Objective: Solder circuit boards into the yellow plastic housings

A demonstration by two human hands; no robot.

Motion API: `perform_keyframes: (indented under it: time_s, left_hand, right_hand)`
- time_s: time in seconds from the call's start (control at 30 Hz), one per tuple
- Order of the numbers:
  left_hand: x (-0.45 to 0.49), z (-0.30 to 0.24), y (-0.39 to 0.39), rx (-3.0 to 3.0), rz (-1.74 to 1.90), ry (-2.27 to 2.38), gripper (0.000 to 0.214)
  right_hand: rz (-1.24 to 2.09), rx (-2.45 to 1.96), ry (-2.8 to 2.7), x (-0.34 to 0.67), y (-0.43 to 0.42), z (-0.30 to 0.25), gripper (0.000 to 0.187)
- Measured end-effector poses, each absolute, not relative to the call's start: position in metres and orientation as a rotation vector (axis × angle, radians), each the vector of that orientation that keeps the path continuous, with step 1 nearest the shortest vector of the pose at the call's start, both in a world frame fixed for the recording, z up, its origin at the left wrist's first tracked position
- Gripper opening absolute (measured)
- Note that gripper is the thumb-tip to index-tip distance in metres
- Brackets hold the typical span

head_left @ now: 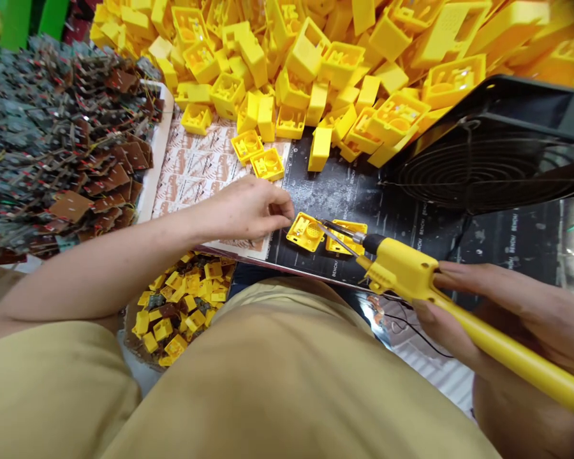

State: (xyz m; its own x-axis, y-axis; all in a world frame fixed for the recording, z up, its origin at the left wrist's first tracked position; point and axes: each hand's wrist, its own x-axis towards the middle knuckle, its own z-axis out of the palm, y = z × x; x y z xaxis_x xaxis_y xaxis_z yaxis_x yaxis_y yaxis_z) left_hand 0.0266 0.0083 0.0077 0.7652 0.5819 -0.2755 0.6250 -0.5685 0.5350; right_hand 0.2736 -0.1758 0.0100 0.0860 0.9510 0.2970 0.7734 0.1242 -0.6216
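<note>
One yellow housing [305, 231] is lying open-side up on the black worktop [411, 217], just beside a second housing [347, 237]. The left hand [249, 207] is pinching its edge, grip pressed together, and the right hand [463, 306] is closing its grip round a soldering iron [402, 271], tip over both. Seemingly little is done: a tray [130, 344] is holding few filled pieces [186, 306], while a heap of empty housings [316, 64] and a board pile [62, 140] are lying unused.

Yellow housing [305, 231], yellow soldering iron [402, 274], black white-lettered mat [363, 197], brown circuit boards [71, 204], khaki trousers [268, 370].
</note>
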Motion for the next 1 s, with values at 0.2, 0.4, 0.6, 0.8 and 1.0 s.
perform_keyframes:
  time_s: [0.2, 0.4, 0.6, 0.8, 1.0]
  left_hand:
    - [0.019, -0.010, -0.003, 2.441, 0.222, 0.950, 0.015]
    - [0.030, -0.011, -0.007, 2.397, 0.110, 1.021, 0.013]
    - [0.041, -0.004, -0.004, 2.451, -0.014, 1.046, 0.014]
    - [0.045, -0.001, -0.002, 2.488, -0.096, 1.032, 0.016]
    - [0.050, 0.001, -0.001, 2.502, -0.181, 1.039, 0.019]
  right_hand:
    - [0.233, -1.279, -2.046, 0.301, -0.164, -0.016, 0.071]
    - [0.256, -1.340, -1.982, 0.304, -0.166, -0.025, 0.074]
    - [0.240, -1.224, -1.924, 0.291, -0.167, -0.017, 0.058]
    - [0.334, -1.362, -1.901, 0.271, -0.164, -0.007, 0.015]
    - [0.272, -1.220, -2.078, 0.270, -0.157, -0.001, 0.014]
